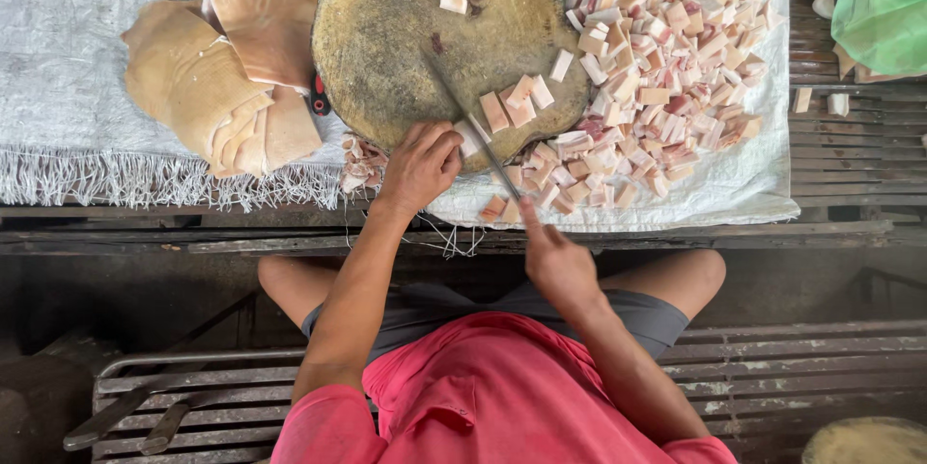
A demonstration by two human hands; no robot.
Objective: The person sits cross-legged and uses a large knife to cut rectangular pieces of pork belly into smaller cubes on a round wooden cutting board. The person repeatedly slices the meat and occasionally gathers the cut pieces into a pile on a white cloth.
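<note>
Gripping knife point(475, 131) in right hand point(558, 261); left hand point(420, 165) steadying meat strip point(470, 139).

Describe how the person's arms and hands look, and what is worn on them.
Both arms are bare from the short red sleeves down. The left hand and right hand have no gloves; no rings, watch or bracelets are visible. The red shirt is plain.
</note>
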